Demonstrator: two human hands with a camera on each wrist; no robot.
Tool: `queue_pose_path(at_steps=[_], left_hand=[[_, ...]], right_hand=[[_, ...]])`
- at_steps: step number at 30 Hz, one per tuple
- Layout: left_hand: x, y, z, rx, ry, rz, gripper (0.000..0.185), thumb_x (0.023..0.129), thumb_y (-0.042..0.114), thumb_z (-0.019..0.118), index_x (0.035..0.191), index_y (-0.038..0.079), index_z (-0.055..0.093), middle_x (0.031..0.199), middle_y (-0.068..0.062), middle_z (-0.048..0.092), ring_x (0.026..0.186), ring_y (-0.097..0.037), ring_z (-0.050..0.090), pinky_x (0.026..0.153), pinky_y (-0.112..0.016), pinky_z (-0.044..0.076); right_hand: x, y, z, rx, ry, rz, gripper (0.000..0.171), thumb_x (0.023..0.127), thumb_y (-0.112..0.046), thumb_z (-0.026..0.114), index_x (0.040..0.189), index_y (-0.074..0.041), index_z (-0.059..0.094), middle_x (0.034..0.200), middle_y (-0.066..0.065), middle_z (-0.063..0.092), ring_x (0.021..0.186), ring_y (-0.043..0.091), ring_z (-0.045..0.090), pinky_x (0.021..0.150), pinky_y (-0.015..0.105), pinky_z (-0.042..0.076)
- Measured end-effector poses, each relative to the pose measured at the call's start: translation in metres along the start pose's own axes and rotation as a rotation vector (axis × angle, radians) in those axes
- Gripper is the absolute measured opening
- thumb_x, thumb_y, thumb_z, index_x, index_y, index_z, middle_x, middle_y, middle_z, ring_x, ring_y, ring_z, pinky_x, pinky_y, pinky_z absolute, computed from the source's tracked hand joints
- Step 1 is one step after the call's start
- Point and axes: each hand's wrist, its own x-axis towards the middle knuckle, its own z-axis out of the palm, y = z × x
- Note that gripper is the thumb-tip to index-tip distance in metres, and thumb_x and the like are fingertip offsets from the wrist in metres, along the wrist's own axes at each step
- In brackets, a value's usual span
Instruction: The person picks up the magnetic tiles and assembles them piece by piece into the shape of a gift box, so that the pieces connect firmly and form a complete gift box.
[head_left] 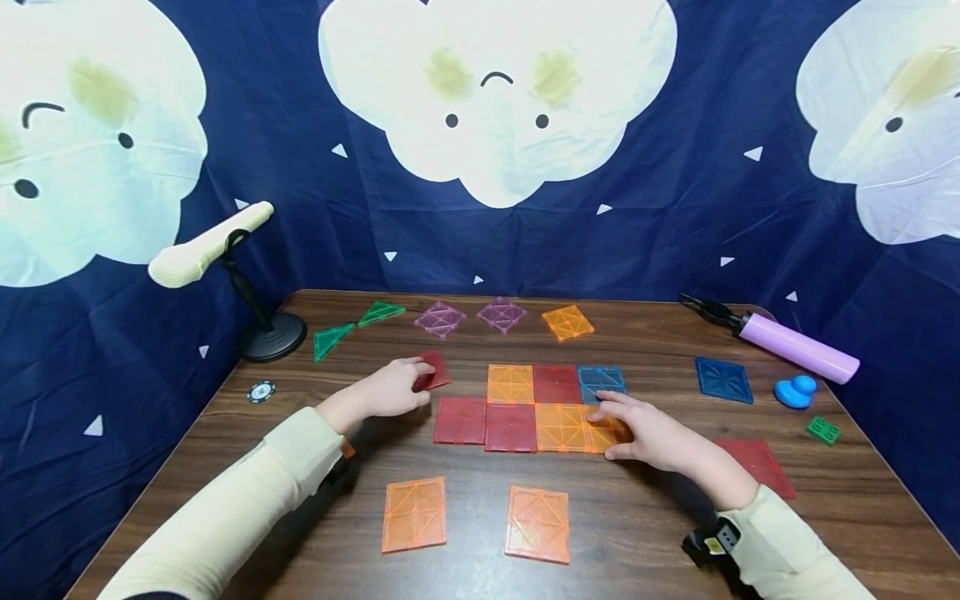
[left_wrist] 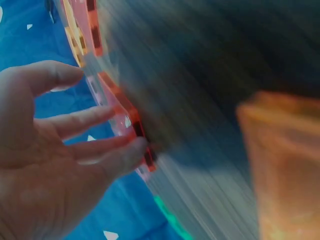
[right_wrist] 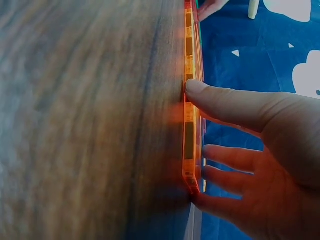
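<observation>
The left hand [head_left: 392, 390] pinches a red tile [head_left: 433, 371] just left of the tile mat [head_left: 510, 427]. The right hand [head_left: 651, 433], grip relaxed, presses flat on the mat's orange tile [head_left: 603, 435] on the worktop [head_left: 645, 533].

A dark wooden table [head_left: 660, 533] fills the lower frame, bearing joined coloured tiles [head_left: 536, 408] at centre and two orange tiles [head_left: 476, 518] below.

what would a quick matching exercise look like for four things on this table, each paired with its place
Things:
1. purple pump
2. green triangle tiles
3. blue duck toy
4. poker chip

Places:
A. left edge, near the stand's base
B. far right, by the backdrop
C. far left, behind the left hand
D. right side, beside the lone blue tile

Pairs: 1-B, 2-C, 3-D, 4-A
</observation>
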Motion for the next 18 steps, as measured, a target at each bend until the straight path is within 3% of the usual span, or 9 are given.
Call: queue_pose_path(at_steps=[8,18], left_hand=[[0.016,0.021,0.005,-0.051,-0.095,0.042,0.050,0.094,0.018,0.063,0.140,-0.002,0.058,0.152,-0.027,0.044,0.143,-0.043,0.037,0.115,-0.056,0.031],[0.014,0.036,0.013,-0.073,-0.113,0.108,0.054,0.093,0.025,0.067,0.139,-0.002,0.059,0.154,-0.027,0.041,0.143,-0.042,0.037,0.115,-0.054,0.032]], right_hand=[[0.000,-0.001,0.000,-0.001,-0.001,0.005,0.038,0.088,-0.017,0.082,0.123,-0.010,0.069,0.151,0.030,0.043,0.132,0.053,0.045,0.104,0.067,0.038],[0.000,-0.002,-0.001,0.005,-0.010,0.017,0.038,0.088,-0.016,0.081,0.124,-0.010,0.069,0.152,0.029,0.042,0.133,0.053,0.044,0.104,0.067,0.038]])
